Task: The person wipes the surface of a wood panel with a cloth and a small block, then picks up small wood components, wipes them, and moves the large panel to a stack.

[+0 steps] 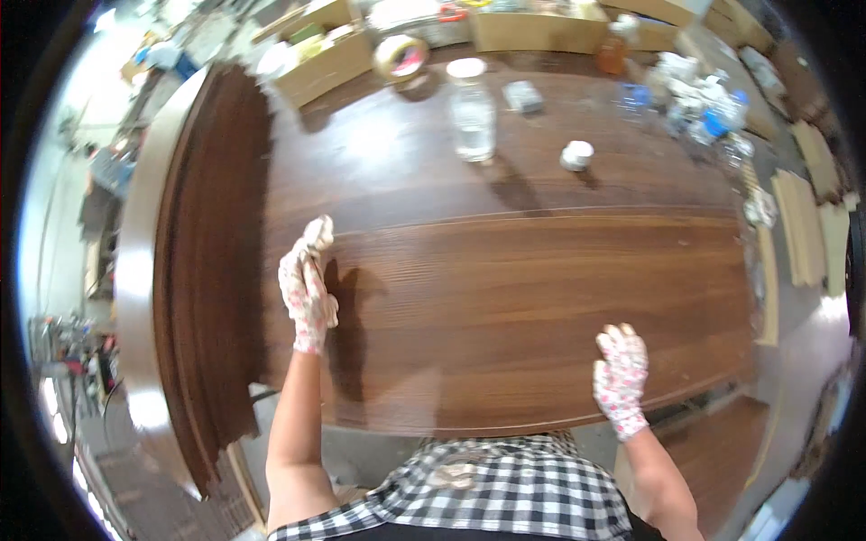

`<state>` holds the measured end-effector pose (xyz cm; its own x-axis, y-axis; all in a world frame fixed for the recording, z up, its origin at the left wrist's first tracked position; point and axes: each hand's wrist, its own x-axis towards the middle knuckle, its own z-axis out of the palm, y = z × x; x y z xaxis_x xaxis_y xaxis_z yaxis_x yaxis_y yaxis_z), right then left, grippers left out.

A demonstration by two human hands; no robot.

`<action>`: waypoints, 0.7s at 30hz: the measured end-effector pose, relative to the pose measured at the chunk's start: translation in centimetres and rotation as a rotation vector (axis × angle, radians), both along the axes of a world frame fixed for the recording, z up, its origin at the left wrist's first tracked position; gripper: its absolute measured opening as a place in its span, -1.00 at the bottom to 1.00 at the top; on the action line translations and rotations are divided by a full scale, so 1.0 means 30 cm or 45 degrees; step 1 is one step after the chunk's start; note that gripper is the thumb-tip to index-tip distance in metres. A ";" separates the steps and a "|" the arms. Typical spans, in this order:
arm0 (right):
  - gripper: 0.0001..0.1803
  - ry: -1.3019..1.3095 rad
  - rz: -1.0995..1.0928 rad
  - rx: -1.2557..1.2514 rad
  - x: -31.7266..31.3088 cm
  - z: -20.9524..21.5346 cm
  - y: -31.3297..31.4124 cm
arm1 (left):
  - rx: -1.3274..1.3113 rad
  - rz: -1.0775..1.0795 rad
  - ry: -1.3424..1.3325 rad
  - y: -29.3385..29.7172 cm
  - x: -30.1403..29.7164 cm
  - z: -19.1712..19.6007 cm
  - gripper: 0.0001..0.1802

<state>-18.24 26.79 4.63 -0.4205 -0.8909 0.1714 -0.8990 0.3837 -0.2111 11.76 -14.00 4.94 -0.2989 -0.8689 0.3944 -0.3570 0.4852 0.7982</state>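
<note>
A brown desk (379, 185) is topped toward 6 o'clock by a wood-grained panel (496, 307). At the panel's 9, whether the gloved left hand (307, 287) is clamped on anything cannot be told; at 4, the right hand (621, 379) is held thumb and fingers apart.

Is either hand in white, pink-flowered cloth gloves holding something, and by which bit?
The left hand may grip a pale lump by its lower end, but blur leaves that unsure. The right hand holds nothing visible.

Gloved right hand (621, 380) at brown board (523, 298)
</note>
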 end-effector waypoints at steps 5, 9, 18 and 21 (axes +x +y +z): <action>-0.62 -0.281 0.038 -0.190 -0.002 -0.009 -0.046 | -0.484 -0.133 -0.949 0.321 -0.281 0.009 -0.73; -0.73 -0.708 -0.432 -0.820 -0.261 0.008 -0.027 | -0.523 -0.058 -0.976 0.341 -0.311 -0.011 -0.72; -0.55 0.678 -0.884 -0.452 -1.488 0.035 0.192 | -0.514 -0.018 -0.909 0.334 -0.330 -0.072 -0.67; -0.42 0.631 -1.015 -0.172 -1.651 -0.013 0.191 | -0.539 -0.024 -0.888 0.328 -0.312 -0.061 -0.67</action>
